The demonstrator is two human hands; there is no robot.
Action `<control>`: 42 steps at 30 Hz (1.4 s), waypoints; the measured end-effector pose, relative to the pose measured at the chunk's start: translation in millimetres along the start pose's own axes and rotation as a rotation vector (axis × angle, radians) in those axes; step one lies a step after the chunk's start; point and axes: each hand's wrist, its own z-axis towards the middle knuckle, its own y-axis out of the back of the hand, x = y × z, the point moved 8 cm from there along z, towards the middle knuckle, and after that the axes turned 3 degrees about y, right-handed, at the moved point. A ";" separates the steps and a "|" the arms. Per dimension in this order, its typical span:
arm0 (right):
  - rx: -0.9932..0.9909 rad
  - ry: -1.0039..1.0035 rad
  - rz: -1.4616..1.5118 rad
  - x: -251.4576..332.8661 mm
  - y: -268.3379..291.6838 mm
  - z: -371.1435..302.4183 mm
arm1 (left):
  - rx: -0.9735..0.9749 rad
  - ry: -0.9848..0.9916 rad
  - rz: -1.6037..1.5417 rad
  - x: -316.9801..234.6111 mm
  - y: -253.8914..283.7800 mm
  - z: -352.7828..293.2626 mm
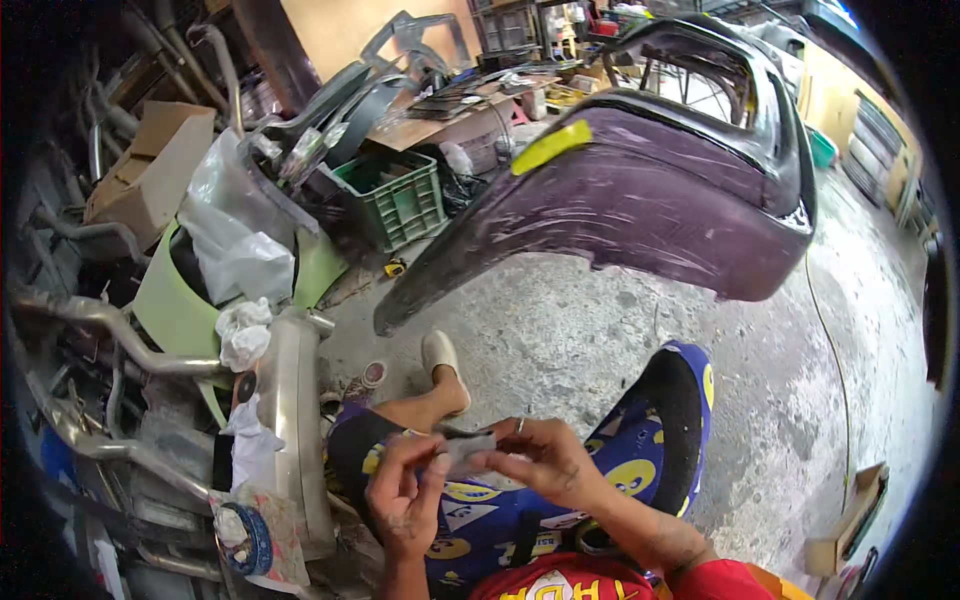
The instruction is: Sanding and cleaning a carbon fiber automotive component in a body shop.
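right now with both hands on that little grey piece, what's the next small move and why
Perhaps fold the small, flat grey piece, material unclear, slightly: the left hand and right hand pinch it from opposite sides, so both ends seem controlled, and it is held apart from the large, scuffed purple bumper.

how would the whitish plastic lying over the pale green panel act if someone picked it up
The whitish plastic would probably be floppy, since it sags in wrinkles over the pale green panel. It's likely light for its size, as it looks thin and partly see-through. Its glossy sheen suggests it might feel slippery.
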 end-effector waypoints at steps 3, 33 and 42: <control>-0.050 0.130 0.112 2.9 31.0 -2.5 | -0.101 -0.289 -0.086 -29.7 -24.4 15.9; -0.265 0.697 0.180 63.1 150.3 97.7 | 0.373 0.130 -0.832 22.3 -170.9 122.7; -0.609 0.670 0.217 52.9 169.5 91.5 | 0.092 -0.105 -0.933 1.1 -191.3 143.5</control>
